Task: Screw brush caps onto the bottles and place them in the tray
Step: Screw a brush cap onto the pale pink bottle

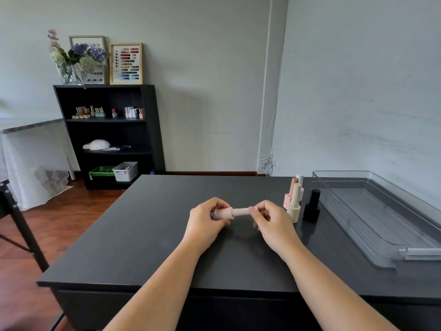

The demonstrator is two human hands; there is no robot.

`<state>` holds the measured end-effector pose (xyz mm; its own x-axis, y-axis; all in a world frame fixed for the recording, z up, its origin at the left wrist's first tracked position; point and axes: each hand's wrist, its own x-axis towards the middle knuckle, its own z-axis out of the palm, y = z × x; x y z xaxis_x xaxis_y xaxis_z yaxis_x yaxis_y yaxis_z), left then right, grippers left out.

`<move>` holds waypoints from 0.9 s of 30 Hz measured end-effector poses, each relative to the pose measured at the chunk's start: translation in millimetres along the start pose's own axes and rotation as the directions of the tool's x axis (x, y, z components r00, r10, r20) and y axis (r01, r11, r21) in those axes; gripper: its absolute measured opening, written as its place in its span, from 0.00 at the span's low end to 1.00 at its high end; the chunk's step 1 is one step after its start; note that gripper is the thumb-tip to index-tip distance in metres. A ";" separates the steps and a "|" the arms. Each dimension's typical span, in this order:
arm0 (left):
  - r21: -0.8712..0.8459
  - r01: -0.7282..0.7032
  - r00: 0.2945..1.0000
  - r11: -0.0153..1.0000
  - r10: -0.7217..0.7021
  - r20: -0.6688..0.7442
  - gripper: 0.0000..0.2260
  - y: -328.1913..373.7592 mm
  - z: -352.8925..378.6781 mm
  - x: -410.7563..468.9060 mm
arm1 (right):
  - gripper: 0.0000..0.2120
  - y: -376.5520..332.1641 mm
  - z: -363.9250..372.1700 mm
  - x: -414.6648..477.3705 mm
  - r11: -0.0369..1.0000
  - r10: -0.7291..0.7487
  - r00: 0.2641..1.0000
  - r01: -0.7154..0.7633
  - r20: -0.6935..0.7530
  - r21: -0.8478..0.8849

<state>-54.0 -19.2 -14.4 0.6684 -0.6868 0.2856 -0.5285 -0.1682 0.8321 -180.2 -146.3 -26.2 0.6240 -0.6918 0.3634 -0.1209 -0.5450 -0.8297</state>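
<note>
A pale pink bottle (224, 213) lies sideways above the black table, held between both hands. My left hand (205, 223) grips its body, and my right hand (272, 223) pinches the pink brush cap (241, 211) at the bottle's neck. To the right stand capped bottles close together: a cream one (295, 204), a pink one (290, 194), a white one (300, 185) behind them and a black one (312, 206). The clear plastic tray (377, 211) sits at the table's right side with nothing in it.
The black table (167, 235) runs from the front edge to the wall side. A black shelf unit (109, 134) with small bottles and bins stands at the back left. A dark stand (21, 225) rises at the left over the wooden floor.
</note>
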 end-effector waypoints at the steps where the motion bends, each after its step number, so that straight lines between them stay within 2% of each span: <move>1: -0.004 0.001 1.000 1.000 -0.001 0.000 0.14 -0.1 0.0 -0.3 | 0.12 -1.3 0.2 -0.1 1.000 0.022 1.000 -0.022 -0.007 -0.011; 3: -0.012 0.000 1.000 1.000 0.000 -0.001 0.14 -0.1 -0.1 -0.4 | 0.15 -2.8 0.9 0.5 0.999 0.052 0.998 -0.052 -0.018 -0.008; 6: -0.010 0.005 1.000 1.000 -0.005 0.005 0.13 0.0 -0.4 0.3 | 0.03 -3.2 0.6 0.2 0.997 0.048 0.999 -0.049 0.015 0.067; 9: -0.010 0.004 1.000 1.000 -0.004 -0.002 0.14 -0.7 -0.2 -0.2 | 0.06 -2.1 -0.7 -0.2 0.998 0.016 1.000 -0.017 0.026 0.055; 12: -0.010 -0.007 1.000 1.000 0.007 -0.008 0.15 -0.6 -0.2 -1.2 | 0.16 -4.2 -0.5 -0.5 0.998 0.054 0.999 -0.054 0.003 -0.011; 14: -0.011 -0.008 1.000 1.000 0.008 -0.008 0.15 -0.4 -0.5 -1.3 | 0.19 -5.3 0.2 0.0 0.996 0.094 0.995 -0.094 -0.011 -0.001; 18: -0.018 -0.002 1.000 1.000 0.002 -0.006 0.14 -0.7 -0.7 -1.4 | 0.05 -6.0 -0.5 -0.5 0.991 0.083 0.996 -0.085 0.020 0.103; 20: -0.017 -0.003 1.000 1.000 0.002 -0.007 0.14 -1.2 -0.8 -1.5 | 0.07 -4.3 -1.2 -0.8 0.998 0.052 0.998 -0.053 0.024 0.045; 24: -0.005 -0.004 1.000 1.000 0.004 0.000 0.15 -1.3 -0.5 -1.3 | 0.18 -4.9 -0.1 -0.8 0.995 0.076 0.997 -0.076 -0.013 -0.071; 27: -0.004 -0.003 1.000 1.000 0.003 0.000 0.14 -1.3 -0.4 -1.1 | 0.10 -4.5 0.5 -0.6 0.997 0.073 0.997 -0.073 -0.018 -0.002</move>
<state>-53.9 -18.0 -15.6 0.6664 -0.6876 0.2883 -0.5285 -0.1628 0.8332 -179.6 -143.2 -22.9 0.5992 -0.7383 0.3096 -0.1681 -0.4942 -0.8530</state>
